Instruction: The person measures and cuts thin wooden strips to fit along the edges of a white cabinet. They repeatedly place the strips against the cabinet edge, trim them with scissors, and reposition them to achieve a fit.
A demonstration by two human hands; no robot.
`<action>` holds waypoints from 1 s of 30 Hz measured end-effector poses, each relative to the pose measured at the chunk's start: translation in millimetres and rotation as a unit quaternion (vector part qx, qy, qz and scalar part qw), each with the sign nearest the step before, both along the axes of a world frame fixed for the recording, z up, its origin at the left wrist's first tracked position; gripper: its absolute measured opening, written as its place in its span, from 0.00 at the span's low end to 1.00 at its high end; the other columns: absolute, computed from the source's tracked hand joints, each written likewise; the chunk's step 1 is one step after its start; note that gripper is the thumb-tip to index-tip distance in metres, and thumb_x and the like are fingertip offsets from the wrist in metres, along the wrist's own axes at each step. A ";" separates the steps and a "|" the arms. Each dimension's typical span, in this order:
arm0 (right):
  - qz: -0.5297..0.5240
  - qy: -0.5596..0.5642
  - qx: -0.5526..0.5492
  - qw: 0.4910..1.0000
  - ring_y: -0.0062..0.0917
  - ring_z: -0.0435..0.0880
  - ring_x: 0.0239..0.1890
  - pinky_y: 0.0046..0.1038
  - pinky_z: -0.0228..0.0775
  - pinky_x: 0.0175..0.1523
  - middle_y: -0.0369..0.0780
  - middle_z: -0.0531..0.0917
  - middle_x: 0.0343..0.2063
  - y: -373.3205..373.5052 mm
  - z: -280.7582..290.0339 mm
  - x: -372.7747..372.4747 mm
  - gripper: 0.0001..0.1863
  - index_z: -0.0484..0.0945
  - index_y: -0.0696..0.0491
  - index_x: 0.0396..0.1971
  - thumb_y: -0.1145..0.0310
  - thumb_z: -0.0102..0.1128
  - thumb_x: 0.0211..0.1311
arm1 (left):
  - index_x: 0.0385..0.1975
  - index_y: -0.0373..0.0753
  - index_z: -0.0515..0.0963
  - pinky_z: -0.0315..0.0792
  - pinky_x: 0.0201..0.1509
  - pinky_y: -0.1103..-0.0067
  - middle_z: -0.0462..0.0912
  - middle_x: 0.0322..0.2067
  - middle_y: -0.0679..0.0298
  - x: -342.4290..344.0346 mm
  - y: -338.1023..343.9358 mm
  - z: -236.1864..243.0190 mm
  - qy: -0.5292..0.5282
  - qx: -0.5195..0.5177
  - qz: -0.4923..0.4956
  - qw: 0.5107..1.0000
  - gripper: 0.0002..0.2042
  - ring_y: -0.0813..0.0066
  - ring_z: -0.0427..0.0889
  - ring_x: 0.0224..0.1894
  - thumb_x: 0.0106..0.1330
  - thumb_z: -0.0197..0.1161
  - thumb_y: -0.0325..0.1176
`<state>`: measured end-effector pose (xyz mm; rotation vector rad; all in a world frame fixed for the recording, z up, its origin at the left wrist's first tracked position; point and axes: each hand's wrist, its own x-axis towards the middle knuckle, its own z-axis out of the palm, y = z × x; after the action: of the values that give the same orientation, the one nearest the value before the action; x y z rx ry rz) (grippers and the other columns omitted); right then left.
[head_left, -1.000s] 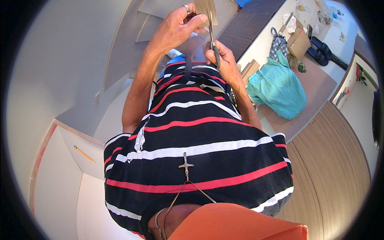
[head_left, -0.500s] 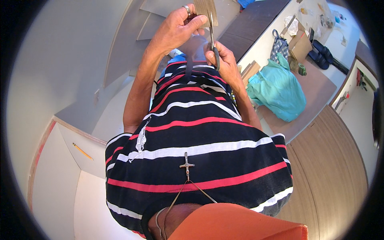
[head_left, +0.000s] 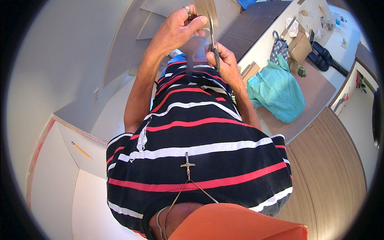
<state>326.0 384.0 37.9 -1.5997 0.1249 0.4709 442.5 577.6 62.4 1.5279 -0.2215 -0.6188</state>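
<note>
Our right grip (head_left: 224, 62) wraps the scissors (head_left: 213, 43) — left grip (head_left: 178, 30) pinches the brown strip (head_left: 203, 9), up ahead of us at the blades (head_left: 211, 25). Looks part-cut — we see no piece off.

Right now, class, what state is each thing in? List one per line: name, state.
Left hand, pinching the brown strip
Right hand, gripping the scissors
Brown strip, held up
Scissors, blades at the strip; how far open, unclear
Teal cloth, crumpled
Pencil, lying at a slant
Sandals, unworn, side by side
Striped shirt, worn
</note>
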 end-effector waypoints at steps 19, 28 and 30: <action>0.007 0.021 0.000 1.000 0.25 0.77 0.36 0.31 0.71 0.45 0.39 0.79 0.30 0.4 8.0 2.5 0.13 0.78 0.56 0.37 0.61 0.65 0.68 | 0.48 0.36 0.81 0.73 0.36 0.83 0.83 0.30 0.68 -4.5 0.3 3.8 -0.013 0.021 -0.003 1.000 0.11 0.85 0.78 0.31 0.77 0.58 0.37; -0.002 -0.020 0.026 0.999 0.13 0.64 0.27 0.20 0.55 0.34 0.29 0.70 0.24 4.2 8.2 1.6 0.20 0.74 0.52 0.32 0.49 0.59 0.74 | 0.47 0.37 0.81 0.72 0.36 0.83 0.82 0.28 0.69 -4.1 -0.7 5.0 -0.004 0.015 -0.003 1.000 0.11 0.85 0.77 0.30 0.77 0.58 0.38; 0.003 0.010 0.019 1.000 0.19 0.71 0.32 0.26 0.65 0.41 0.34 0.75 0.27 1.6 8.0 2.1 0.17 0.76 0.54 0.34 0.54 0.62 0.72 | 0.47 0.37 0.81 0.72 0.36 0.83 0.82 0.28 0.69 -3.5 -1.2 5.3 -0.003 0.009 0.000 1.000 0.11 0.85 0.77 0.30 0.77 0.58 0.38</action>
<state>328.2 385.6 45.9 -1.5596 0.1258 0.4907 438.9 576.4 67.8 1.5465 -0.2211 -0.6178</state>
